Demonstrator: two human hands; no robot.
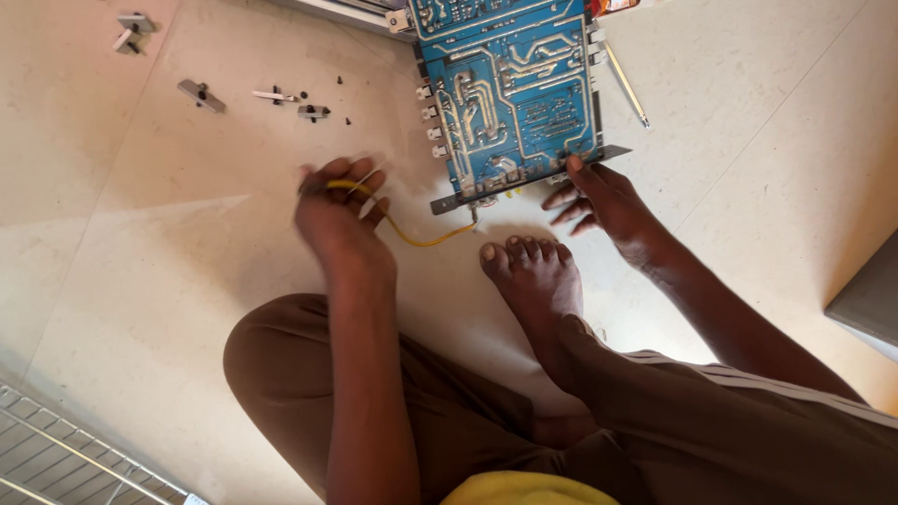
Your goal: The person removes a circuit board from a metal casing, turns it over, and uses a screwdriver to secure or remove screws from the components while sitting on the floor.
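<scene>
Left hand (pixel 339 208) is curled shut around a thin yellow wire (pixel 421 238), blurred as if in motion; the wire sags from the fist across to the near edge of a blue circuit board (pixel 510 89), which lies on the pale floor (pixel 168 262) just beyond both hands. Right hand (pixel 599 201) is spread open, grasping nothing, its fingertips pressing the board's grey metal edge rail (pixel 533 178) at the near corner. A bare foot (pixel 533 276) rests between the hands, close below the rail. Judging from this, the wire is best pulled slowly and in line with its joint while the right hand pins the board flat, so the solder point does not tear. Far beyond the left hand lie small metal brackets (pixel 201 95) and loose screws (pixel 344 101); a thin rod (pixel 625 86) lies beyond the right.
</scene>
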